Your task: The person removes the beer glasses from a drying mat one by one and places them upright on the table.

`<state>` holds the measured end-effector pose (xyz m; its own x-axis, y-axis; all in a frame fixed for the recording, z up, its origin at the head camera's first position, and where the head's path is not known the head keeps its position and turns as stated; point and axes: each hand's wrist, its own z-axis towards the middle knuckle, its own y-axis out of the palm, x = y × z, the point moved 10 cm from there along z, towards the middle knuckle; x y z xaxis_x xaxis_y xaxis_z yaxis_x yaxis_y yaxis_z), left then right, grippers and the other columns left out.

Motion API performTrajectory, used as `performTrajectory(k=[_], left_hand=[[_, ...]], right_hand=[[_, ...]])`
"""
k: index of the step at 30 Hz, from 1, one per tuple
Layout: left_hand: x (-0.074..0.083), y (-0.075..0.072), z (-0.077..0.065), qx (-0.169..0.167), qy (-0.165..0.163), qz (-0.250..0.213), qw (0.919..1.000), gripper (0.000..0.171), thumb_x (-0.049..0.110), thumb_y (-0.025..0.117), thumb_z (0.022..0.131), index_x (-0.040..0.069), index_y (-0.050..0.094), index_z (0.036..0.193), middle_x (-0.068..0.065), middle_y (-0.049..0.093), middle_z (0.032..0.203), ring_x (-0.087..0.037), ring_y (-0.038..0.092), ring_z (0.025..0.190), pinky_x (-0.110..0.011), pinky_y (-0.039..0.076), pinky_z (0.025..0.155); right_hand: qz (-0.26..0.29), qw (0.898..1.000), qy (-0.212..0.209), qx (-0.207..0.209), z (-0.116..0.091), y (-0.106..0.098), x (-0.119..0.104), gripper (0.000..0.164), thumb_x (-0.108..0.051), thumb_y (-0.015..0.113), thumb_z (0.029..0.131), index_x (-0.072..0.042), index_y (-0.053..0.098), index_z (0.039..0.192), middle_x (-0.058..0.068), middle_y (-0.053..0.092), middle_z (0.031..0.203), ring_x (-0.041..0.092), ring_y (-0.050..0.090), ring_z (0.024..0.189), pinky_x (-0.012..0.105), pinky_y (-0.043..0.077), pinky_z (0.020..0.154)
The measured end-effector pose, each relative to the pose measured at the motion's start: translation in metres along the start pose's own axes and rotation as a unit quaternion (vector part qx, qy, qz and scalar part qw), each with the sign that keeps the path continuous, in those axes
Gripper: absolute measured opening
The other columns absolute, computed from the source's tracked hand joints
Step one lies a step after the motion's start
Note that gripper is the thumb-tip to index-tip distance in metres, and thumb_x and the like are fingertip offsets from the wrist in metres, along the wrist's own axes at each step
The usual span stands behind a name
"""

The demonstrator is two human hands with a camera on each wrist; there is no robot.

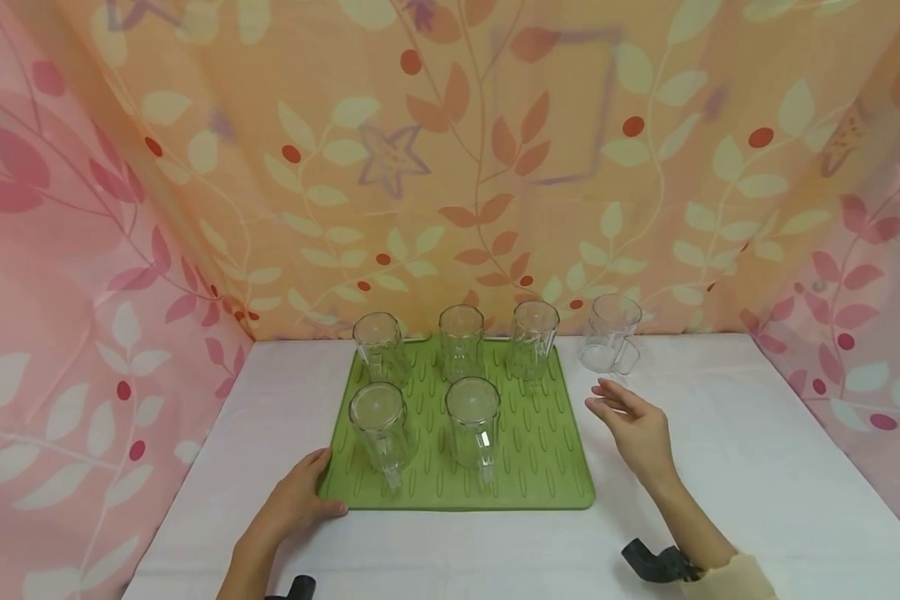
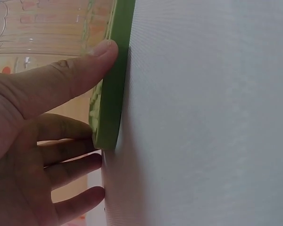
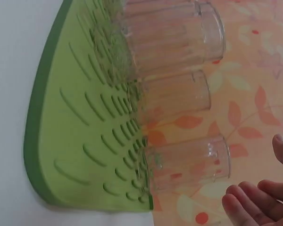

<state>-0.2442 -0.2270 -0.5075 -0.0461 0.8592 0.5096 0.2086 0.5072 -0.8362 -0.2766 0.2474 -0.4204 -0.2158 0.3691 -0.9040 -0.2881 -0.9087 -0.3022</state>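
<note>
A green ribbed mat (image 1: 521, 487) lies on the table with several clear glass mugs standing on it. Two mugs, a left one (image 1: 381, 425) and a right one (image 1: 474, 425), stand in front with handles toward me; three others line the back. My left hand (image 1: 296, 496) touches the mat's front left corner, thumb on the front edge and fingers along the left side. My right hand (image 1: 637, 433) hovers right of the mat, fingers slightly bent, holding nothing. Just beyond its fingertips, a separate glass mug (image 1: 611, 333) stands on the table, off the mat, its handle toward the right.
A white cloth (image 1: 727, 417) covers the table. Patterned orange fabric (image 1: 450, 167) hangs right behind the back mugs, and pink fabric (image 1: 52, 333) closes off both sides. Dark wrist mounts, one of them on the right wrist (image 1: 656, 562), sit on both arms.
</note>
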Motion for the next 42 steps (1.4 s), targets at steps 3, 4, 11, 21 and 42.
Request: performTrajectory(k=[3, 4, 11, 21, 42], left_hand=[[0.001, 0.000, 0.000, -0.002, 0.000, 0.000, 1.0000, 0.100, 0.027, 0.088, 0.067, -0.010, 0.036, 0.144, -0.032, 0.038, 0.148, -0.053, 0.037, 0.134, -0.065, 0.035, 0.107], [0.001, -0.001, 0.000, -0.002, 0.000, 0.000, 1.0000, 0.100, 0.028, 0.088, 0.067, -0.010, 0.036, 0.144, -0.032, 0.038, 0.148, -0.053, 0.037, 0.134, -0.065, 0.035, 0.107], [-0.001, 0.000, 0.001, -0.004, -0.002, 0.001, 1.0000, 0.101, 0.027, 0.088, 0.066, -0.010, 0.036, 0.144, -0.031, 0.038, 0.148, -0.053, 0.037, 0.135, -0.065, 0.035, 0.107], [0.000, -0.001, 0.002, -0.002, 0.000, 0.005, 1.0000, 0.099, 0.028, 0.088, 0.066, -0.009, 0.038, 0.144, -0.030, 0.039, 0.148, -0.052, 0.037, 0.135, -0.065, 0.035, 0.108], [0.001, -0.002, 0.001, 0.003, 0.001, 0.006, 1.0000, 0.098, 0.028, 0.089, 0.065, -0.009, 0.041, 0.142, -0.030, 0.043, 0.145, -0.052, 0.040, 0.133, -0.064, 0.036, 0.107]], right_hand=[[0.027, 0.999, -0.026, -0.031, -0.005, 0.010, -0.009, 0.040, -0.009, 0.072, 0.088, 0.005, 0.063, 0.124, -0.011, 0.072, 0.103, -0.008, 0.066, 0.090, 0.008, 0.054, 0.078], [0.038, 0.998, -0.034, -0.043, -0.008, 0.014, -0.012, 0.040, -0.008, 0.071, 0.088, 0.006, 0.062, 0.124, -0.013, 0.071, 0.103, -0.007, 0.066, 0.091, 0.009, 0.054, 0.079], [0.065, 0.990, -0.070, -0.101, -0.021, 0.037, -0.029, 0.040, -0.001, 0.070, 0.086, 0.010, 0.060, 0.123, 0.022, 0.069, 0.112, -0.003, 0.066, 0.097, 0.013, 0.056, 0.081], [0.084, 0.978, -0.057, -0.183, -0.046, 0.079, -0.029, 0.038, -0.004, 0.071, 0.086, 0.009, 0.062, 0.120, 0.018, 0.070, 0.110, 0.006, 0.068, 0.099, 0.017, 0.057, 0.082], [0.132, 0.956, -0.058, -0.257, -0.080, 0.139, -0.022, 0.035, -0.008, 0.072, 0.085, 0.010, 0.065, 0.114, 0.027, 0.069, 0.106, 0.004, 0.067, 0.094, 0.022, 0.059, 0.083]])
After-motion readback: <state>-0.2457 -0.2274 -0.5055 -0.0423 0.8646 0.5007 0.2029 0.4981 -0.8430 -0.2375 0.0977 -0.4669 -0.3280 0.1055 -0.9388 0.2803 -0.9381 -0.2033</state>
